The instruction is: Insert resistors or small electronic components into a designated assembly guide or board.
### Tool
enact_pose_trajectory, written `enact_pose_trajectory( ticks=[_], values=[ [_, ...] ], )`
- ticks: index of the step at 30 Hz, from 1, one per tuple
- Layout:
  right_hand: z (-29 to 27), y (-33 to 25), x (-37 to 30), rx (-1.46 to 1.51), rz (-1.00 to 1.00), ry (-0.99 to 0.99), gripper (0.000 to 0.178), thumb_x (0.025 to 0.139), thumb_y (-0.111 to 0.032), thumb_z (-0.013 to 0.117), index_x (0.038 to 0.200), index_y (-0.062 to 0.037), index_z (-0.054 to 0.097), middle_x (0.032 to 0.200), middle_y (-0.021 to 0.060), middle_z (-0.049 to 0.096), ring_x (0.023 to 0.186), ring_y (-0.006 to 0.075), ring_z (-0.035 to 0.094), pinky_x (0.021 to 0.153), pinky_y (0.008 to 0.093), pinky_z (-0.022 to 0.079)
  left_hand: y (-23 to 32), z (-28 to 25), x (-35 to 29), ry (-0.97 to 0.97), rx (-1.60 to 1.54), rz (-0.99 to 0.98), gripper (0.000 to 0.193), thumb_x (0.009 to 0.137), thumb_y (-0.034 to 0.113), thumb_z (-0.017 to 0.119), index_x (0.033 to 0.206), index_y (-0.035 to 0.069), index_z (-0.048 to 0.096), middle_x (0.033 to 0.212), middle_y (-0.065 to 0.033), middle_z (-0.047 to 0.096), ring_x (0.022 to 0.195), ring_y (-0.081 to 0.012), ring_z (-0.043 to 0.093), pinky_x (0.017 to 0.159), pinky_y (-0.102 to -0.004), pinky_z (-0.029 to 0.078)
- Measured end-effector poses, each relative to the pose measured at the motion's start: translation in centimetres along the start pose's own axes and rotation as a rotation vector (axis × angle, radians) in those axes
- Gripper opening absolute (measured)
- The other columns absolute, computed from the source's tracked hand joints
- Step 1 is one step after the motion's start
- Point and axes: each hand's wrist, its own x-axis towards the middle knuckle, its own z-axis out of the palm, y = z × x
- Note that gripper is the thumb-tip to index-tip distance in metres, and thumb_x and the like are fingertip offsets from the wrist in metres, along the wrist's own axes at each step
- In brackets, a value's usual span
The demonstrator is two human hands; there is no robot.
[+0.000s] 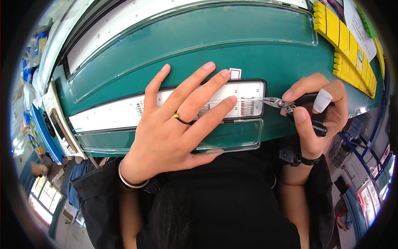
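A long narrow black-edged case (103, 120) with a white printed card inside lies on the green table. My left hand (166, 128) rests flat across it with fingers spread, partly covering the card. Beside those fingertips, a row of small thin dark metal pieces (247, 108) stands at the card's right end. More such pieces show between my fingers. My right hand (327, 103) is wrapped round needle-nose pliers (274, 102) with black handles. Their narrow tips reach over the row's top; whether they pinch a piece is too small to tell. The case's clear lid (232, 139) lies folded out toward me.
A larger clear-lidded case (195, 31) with a white card spans the table's far side. Yellow notched strips (348, 45) and a white paper lie at the far right. A small red-bordered label (235, 74) sits behind the case. At left stands a white tray-like object (62, 124).
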Motion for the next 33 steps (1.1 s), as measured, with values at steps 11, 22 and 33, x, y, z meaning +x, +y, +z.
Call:
enact_pose_trajectory(
  ticks=[11,22,33],
  values=[
    [-0.23,0.16,-0.07,0.030,0.006,-0.006,0.030,0.079,0.008,0.069,0.091,-0.0041,0.044,0.090,0.0255,0.068,0.066,0.0142,0.060,0.062,0.0232,0.052,-0.03,0.04,-0.12,-0.001,-0.014,-0.005,0.082,0.055,0.041,0.088,0.130,0.020,0.065,0.149,-0.0102,0.054,0.139,-0.0325,0.051,0.115,-0.0587,0.025],
    [-0.01,0.06,-0.24,0.092,0.039,0.045,0.031,0.081,0.003,0.070,0.091,-0.0054,0.042,0.089,0.0261,0.067,0.066,0.0153,0.060,0.061,0.0241,0.052,-0.14,-0.12,-0.18,0.000,-0.021,-0.001,0.080,0.055,0.044,0.086,0.129,0.019,0.066,0.149,-0.0108,0.054,0.139,-0.0320,0.051,0.116,-0.0588,0.025],
    [-0.02,0.00,-0.39,0.086,0.039,0.048,0.030,0.083,0.001,0.070,0.091,-0.0051,0.042,0.090,0.0260,0.067,0.066,0.0157,0.060,0.060,0.0249,0.053,-0.06,-0.04,-0.24,0.000,-0.011,0.001,0.081,0.054,0.044,0.086,0.129,0.020,0.066,0.149,-0.0100,0.054,0.139,-0.0304,0.050,0.115,-0.0588,0.026]
  ],
)
